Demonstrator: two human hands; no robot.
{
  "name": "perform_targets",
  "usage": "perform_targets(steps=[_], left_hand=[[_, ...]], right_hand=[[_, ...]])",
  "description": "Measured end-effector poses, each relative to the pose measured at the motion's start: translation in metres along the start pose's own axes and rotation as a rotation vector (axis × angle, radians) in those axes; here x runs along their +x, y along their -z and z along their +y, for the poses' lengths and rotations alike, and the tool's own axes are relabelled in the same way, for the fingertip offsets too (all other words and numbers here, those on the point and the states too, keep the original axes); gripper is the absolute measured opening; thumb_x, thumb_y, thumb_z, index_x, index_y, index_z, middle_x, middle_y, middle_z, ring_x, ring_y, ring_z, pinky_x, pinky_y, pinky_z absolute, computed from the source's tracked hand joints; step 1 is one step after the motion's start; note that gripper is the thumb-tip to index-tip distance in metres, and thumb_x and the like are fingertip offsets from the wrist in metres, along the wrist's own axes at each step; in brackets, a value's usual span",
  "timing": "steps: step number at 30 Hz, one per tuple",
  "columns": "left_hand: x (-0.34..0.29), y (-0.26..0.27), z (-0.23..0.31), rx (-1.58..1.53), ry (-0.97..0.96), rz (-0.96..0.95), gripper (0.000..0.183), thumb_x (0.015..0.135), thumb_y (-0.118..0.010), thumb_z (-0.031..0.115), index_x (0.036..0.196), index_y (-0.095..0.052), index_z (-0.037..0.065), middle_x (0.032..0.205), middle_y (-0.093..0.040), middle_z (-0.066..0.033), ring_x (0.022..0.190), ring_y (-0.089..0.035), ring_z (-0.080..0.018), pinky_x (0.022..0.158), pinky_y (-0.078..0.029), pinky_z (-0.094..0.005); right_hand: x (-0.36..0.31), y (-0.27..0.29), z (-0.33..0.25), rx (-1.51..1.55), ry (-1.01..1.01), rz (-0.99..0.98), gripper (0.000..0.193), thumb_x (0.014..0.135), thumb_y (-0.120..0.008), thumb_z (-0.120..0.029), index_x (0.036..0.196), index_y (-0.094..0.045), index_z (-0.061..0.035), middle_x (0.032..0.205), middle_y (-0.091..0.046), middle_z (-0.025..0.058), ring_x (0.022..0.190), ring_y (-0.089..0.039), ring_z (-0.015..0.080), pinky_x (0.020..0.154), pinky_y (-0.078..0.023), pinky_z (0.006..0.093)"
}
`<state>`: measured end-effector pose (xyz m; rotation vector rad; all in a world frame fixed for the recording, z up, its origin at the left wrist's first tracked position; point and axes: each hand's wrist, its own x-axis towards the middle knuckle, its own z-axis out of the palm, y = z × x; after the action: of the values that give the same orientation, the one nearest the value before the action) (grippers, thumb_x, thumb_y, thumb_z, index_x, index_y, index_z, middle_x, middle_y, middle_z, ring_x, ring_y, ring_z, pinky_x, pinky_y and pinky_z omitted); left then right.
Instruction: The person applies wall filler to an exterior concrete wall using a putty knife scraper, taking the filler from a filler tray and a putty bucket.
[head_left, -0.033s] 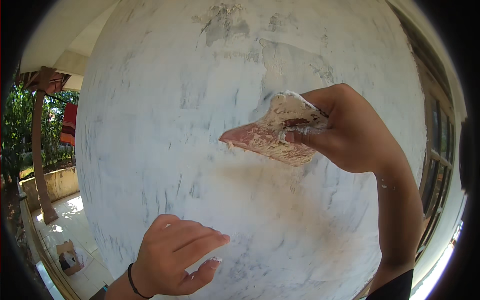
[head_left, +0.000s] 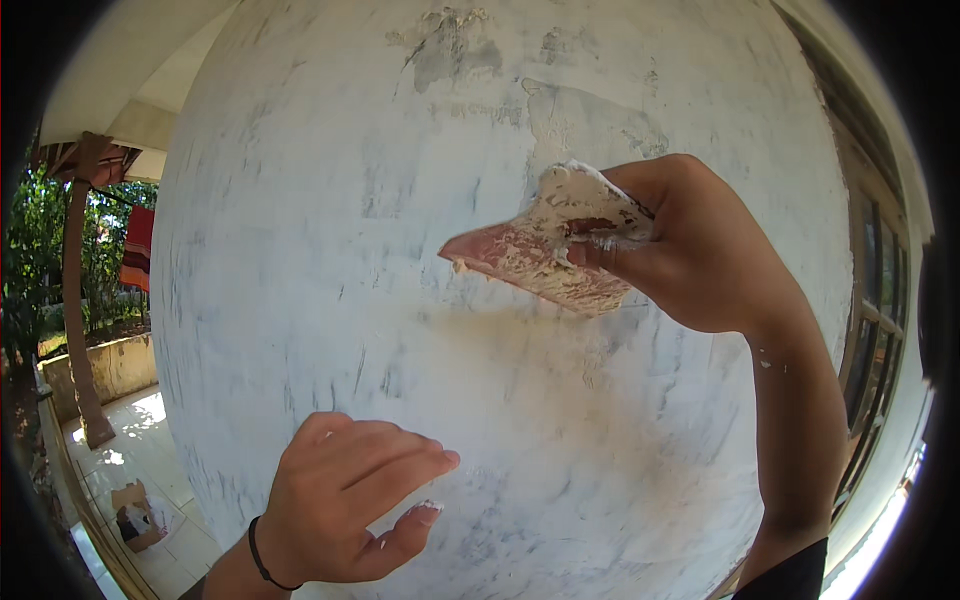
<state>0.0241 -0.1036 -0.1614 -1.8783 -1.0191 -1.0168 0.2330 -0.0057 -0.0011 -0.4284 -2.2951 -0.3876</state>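
My right hand (head_left: 690, 245) grips a reddish putty spreader (head_left: 540, 250) by its narrow end. Cream-white putty is caked over most of its face, and its long straight edge slopes down to the right. It is held in front of a white, patchily smoothed wall (head_left: 290, 250); I cannot tell whether it touches the surface. Lower left, my left hand (head_left: 350, 495) is empty, fingers bent and thumb apart, with a white smear on the thumb tip. A dark band circles that wrist.
Grey bare patches (head_left: 455, 55) show high on the wall. A wooden-framed window (head_left: 875, 290) lies to the right. At left stand a brown post (head_left: 80, 300), a hanging red cloth (head_left: 138, 248) and a low wall (head_left: 120, 365). A torn cardboard box (head_left: 140, 518) sits on the tiled floor.
Both hands have shifted slightly upward, the right one carrying the putty spreader with it. The grip looks the same.
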Motion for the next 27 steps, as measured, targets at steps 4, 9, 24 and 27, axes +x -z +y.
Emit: perform_targets(steps=[4,9,24,27], left_hand=[[0.023,0.025,-0.024,0.109,-0.091,0.112,0.029,0.075,-0.054,0.014,0.099,-0.064,0.004,0.101,-0.067,-0.0111,0.088,-0.063,-0.0241,0.076,-0.044,-0.0334],[0.054,0.053,-0.053,0.244,-0.139,0.232,0.038,0.076,-0.051,0.006,0.112,-0.06,-0.001,0.111,-0.064,-0.0168,0.104,-0.06,-0.0307,0.091,-0.044,-0.0369],[0.083,0.07,-0.127,0.367,-0.29,0.284,0.036,0.079,-0.058,0.01,0.115,-0.061,0.006,0.112,-0.063,-0.0119,0.101,-0.058,-0.0255,0.086,-0.038,-0.0364],[0.077,0.07,-0.134,0.346,-0.298,0.284,0.036,0.078,-0.059,0.01,0.113,-0.062,0.006,0.109,-0.063,-0.0117,0.1,-0.058,-0.0253,0.085,-0.038,-0.0364]], right_hand=[[0.018,-0.006,-0.014,-0.073,0.101,0.291,0.021,0.079,-0.07,-0.01,0.097,-0.068,0.0016,0.078,-0.069,0.0125,0.066,-0.061,0.0159,0.068,-0.049,0.0313],[0.049,-0.005,-0.031,-0.285,0.174,0.561,0.026,0.082,-0.069,-0.012,0.103,-0.067,0.0015,0.08,-0.069,0.0166,0.068,-0.065,0.0212,0.069,-0.05,0.0326],[0.214,-0.032,0.004,-0.877,0.317,0.821,0.034,0.087,-0.054,-0.008,0.121,-0.059,-0.0154,0.116,-0.064,0.005,0.099,-0.062,0.0293,0.083,-0.052,0.0391],[0.221,-0.021,0.005,-0.758,0.164,0.674,0.034,0.087,-0.057,-0.013,0.121,-0.059,-0.0137,0.115,-0.064,0.0089,0.1,-0.061,0.0317,0.086,-0.05,0.0405]])
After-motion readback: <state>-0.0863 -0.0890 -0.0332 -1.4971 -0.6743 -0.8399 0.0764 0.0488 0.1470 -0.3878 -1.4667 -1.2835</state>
